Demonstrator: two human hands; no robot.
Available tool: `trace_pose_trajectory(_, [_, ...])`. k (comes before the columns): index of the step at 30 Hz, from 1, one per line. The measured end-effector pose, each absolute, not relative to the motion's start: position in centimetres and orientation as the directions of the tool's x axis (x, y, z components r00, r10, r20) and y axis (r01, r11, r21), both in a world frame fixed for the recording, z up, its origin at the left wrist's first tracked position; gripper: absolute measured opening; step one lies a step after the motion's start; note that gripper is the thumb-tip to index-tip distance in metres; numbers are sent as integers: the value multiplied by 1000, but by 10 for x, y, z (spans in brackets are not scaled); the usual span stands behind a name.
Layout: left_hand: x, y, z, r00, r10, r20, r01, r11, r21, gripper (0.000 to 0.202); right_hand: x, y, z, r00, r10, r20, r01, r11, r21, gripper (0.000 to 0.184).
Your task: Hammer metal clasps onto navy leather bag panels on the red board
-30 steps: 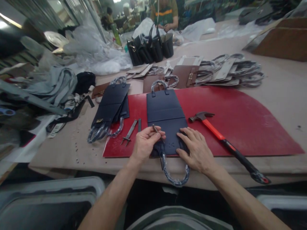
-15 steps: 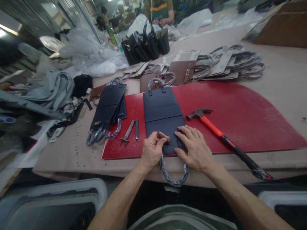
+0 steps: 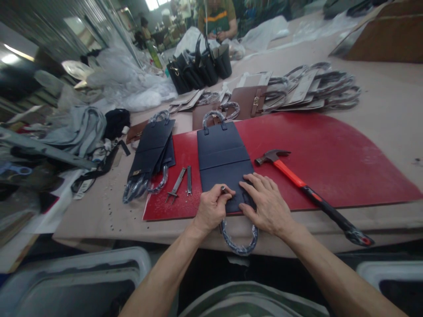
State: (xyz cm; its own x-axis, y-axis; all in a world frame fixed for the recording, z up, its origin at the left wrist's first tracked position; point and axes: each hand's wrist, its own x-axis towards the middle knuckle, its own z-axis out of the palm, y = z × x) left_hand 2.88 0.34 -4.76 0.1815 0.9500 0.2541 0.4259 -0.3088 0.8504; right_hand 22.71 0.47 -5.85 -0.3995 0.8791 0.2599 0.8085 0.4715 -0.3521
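Note:
A dark navy bag panel [image 3: 223,149] with wrapped handles at both ends lies on a red mat [image 3: 313,163]. My left hand [image 3: 213,207] is closed around a small metal punch [image 3: 223,189], held upright over the panel's near part; its lower tip is hidden by my fingers. My right hand [image 3: 266,202] lies flat with fingers spread, pressing the panel's right near edge. A claw hammer [image 3: 297,180] with an orange and black handle rests to the right. Two metal pronged tools, a longer one [image 3: 176,185] and a shorter one [image 3: 189,180], lie left of the panel.
Stacked navy panels [image 3: 150,149] sit at the left. Brown panels [image 3: 249,100] and a pile of wrapped handles [image 3: 340,86] lie behind the mat. Black bags [image 3: 198,66] stand farther back, near a person [image 3: 218,22]. Plastic bins [image 3: 132,259] are below the table edge.
The punch in my left hand has gone from slanted to more upright. My right hand stays pressed on the panel. The camera view has shifted slightly.

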Motion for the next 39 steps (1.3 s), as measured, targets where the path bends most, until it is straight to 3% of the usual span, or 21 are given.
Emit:
trace_pose_trajectory(3, [29,5,-44,222,941,254,435,-329,838,14,228,6,-61,-394,880,266,797,472,-378,54])
trace_pose_trajectory(8, [33,6,-43,196,957,214,444,-281,851,14,248,13,-57,-328,872,363,704,482,-521,44])
trace_pose_trajectory(10, [35,6,-45,161,967,196,470,-250,847,12,266,16,-52,-203,888,412,784,400,-475,42])
trace_pose_trajectory(12, [36,6,-48,155,966,206,486,-256,835,11,287,17,-46,-98,914,395,904,247,-348,43])
trace_pose_trajectory(14, [36,6,-50,179,956,231,484,-290,825,10,307,18,-42,-28,955,294,970,97,-222,42])
trace_pose_trajectory(16, [36,7,-52,198,947,251,474,-317,821,10,321,21,-39,45,985,167,979,-10,-202,33])
trace_pose_trajectory(18, [36,8,-54,198,946,257,474,-322,820,9,326,24,-34,134,991,-17,911,-130,-391,17])
trace_pose_trajectory(20, [36,8,-55,195,945,261,472,-324,820,9,321,26,-25,112,949,-296,676,-291,-677,11])
trace_pose_trajectory(21, [36,8,-55,200,944,264,470,-329,819,10,316,26,-18,46,909,-415,524,-376,-764,13])
trace_pose_trajectory(23, [35,7,-55,220,935,278,463,-351,814,11,302,21,-4,-81,831,-551,263,-515,-816,16])
trace_pose_trajectory(25, [34,6,-55,245,924,293,465,-377,801,12,287,12,13,-101,807,-582,121,-571,-812,19])
trace_pose_trajectory(28, [34,6,-56,267,910,316,462,-409,787,13,270,-5,38,12,898,-441,118,-439,-891,29])
trace_pose_trajectory(31, [33,7,-58,271,899,344,457,-434,776,12,263,-20,56,95,995,-24,428,-62,-902,38])
trace_pose_trajectory(34, [32,8,-63,271,898,348,466,-438,769,11,263,-27,62,-122,943,311,733,297,-612,39])
trace_pose_trajectory(37, [32,8,-68,276,894,354,464,-447,765,13,265,-28,71,-403,860,313,807,495,-322,40])
trace_pose_trajectory(39, [32,8,-69,278,885,374,460,-464,757,12,266,-30,82,-418,840,347,812,517,-273,39])
